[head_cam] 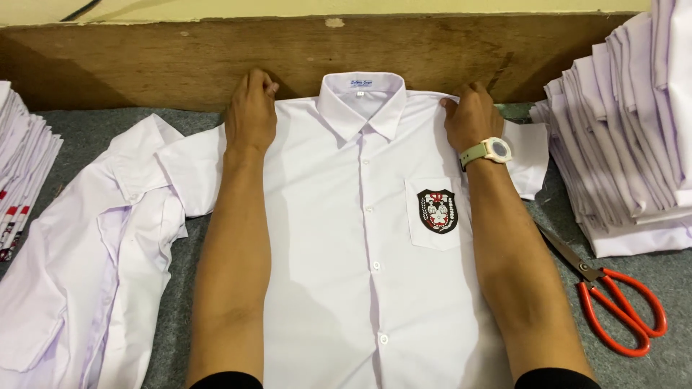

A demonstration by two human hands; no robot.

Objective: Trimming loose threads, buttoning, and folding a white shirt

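A: Where is the white shirt (360, 238) lying?

B: Flat on the grey desk (173, 338), front side up and buttoned, with its collar (362, 101) just short of the wooden board (180, 57) at the back. A dark badge (437, 210) sits on the chest pocket.

A: And the hands?

B: The left hand (251, 108) rests on the shoulder to one side of the collar, the right hand (472, 115) on the other shoulder. Both lie palm down with fingers curled over the shoulder edge; they seem to pinch or press the cloth there, though the grip itself is hidden. The right wrist wears a pale watch (494, 150).

A: How far along does the folding look?

B: Early, I would judge. The shirt is laid out and smoothed, but both sleeves spread out from the body and the sides are not folded in.

A: What else lies round the shirt?

B: On the left hand's side of it, another white shirt (79, 266) lies rumpled and open, with a stack of folded ones (21, 166) beyond. On the right hand's side sits a taller pile of folded shirts (627, 130), and nearer the person red-handled scissors (616, 302).
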